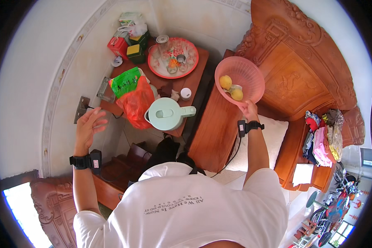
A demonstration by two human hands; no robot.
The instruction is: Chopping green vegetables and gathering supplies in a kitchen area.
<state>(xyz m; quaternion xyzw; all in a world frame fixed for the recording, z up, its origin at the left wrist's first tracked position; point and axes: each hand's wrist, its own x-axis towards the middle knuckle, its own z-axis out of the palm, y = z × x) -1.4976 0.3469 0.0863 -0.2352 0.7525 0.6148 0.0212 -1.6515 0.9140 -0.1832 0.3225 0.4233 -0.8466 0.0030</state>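
My right hand (250, 110) grips the near rim of a pink plastic basket (251, 71) over the wooden armrest of a carved bench. Inside the basket lie two round yellow fruits (225, 82) and a crumpled pale scrap. My left hand (90, 125) is raised with its fingers apart, holding nothing, beside a wall socket (81, 109). Between my hands, a pale green electric kettle (164, 114) stands at the table's near edge, its handle pointing right. A red plastic bag (139, 104) and a green printed packet (126, 82) lie just behind it.
A red-rimmed tray (152, 68) of glasses stands at the back of the wooden table (201, 60). Tins (135, 53) crowd the wall corner. On the carved bench (307, 77) are a white cushion (276, 127) and a heap of clothes (322, 139). A small white-lidded container (186, 93) sits near the kettle.
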